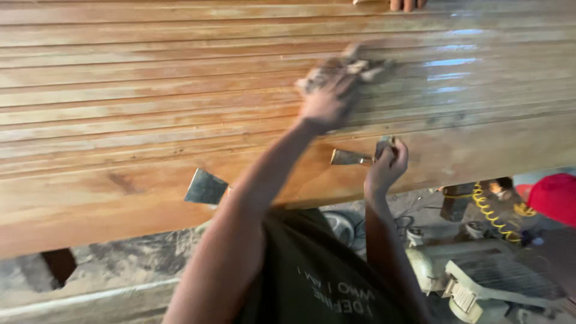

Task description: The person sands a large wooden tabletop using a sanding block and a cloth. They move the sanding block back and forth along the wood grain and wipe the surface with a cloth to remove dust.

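rag bunched under left hand, pressed on grooved wood panel | right hand fingers closed round scraper at panel's lower edge

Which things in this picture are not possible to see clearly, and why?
- Head view: the left hand and the crumpled grey rag under it are motion-blurred on the ribbed, glossy wooden panel.
- The right hand hides the handle of the flat metal scraper.
- Another person's fingers are cut off by the top edge.
- The red object is cut off by the right edge.
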{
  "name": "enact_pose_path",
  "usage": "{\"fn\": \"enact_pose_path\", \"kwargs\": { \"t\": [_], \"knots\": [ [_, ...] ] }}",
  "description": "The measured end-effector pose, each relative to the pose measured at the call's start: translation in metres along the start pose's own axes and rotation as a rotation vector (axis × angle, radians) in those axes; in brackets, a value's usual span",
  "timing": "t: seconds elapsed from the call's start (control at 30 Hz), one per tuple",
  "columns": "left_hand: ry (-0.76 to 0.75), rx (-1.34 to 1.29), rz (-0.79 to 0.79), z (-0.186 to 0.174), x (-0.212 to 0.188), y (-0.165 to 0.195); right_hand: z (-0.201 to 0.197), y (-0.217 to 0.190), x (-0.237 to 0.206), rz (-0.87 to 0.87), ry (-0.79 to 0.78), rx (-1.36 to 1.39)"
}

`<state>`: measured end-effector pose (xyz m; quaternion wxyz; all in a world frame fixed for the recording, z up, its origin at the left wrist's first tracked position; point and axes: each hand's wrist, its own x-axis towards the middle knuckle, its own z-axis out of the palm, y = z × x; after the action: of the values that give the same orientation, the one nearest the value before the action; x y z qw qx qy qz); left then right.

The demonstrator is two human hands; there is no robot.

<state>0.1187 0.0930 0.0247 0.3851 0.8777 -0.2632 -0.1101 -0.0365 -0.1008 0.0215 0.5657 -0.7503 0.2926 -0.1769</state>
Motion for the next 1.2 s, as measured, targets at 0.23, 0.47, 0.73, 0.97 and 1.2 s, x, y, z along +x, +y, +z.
{"fn": "enact_pose_path", "kwargs": {
  "t": [0.23,0.47,0.73,0.97,1.2],
  "knots": [
    [0.077,0.299,-0.635,-0.131,-0.208,-0.117,0.059,0.015,-0.01,-0.089,-0.324,-0.118],
    [0.881,0.733,-1.45,-0.187,-0.321,-0.175,0.138,-0.009,-0.008,-0.661,-0.603,-0.495],
    [0.834,0.681,-1.574,-0.172,-0.316,-0.169,0.194,-0.02,0.02,-0.957,-0.845,-0.635],
    [0.825,0.691,-1.567,-0.167,-0.332,-0.189,0.217,-0.021,0.012,-0.941,-0.766,-0.669],
    [0.8,0.657,-1.56,-0.157,-0.34,-0.196,0.278,-0.026,-0.047,-0.979,-0.779,-0.607]
  ]
}}
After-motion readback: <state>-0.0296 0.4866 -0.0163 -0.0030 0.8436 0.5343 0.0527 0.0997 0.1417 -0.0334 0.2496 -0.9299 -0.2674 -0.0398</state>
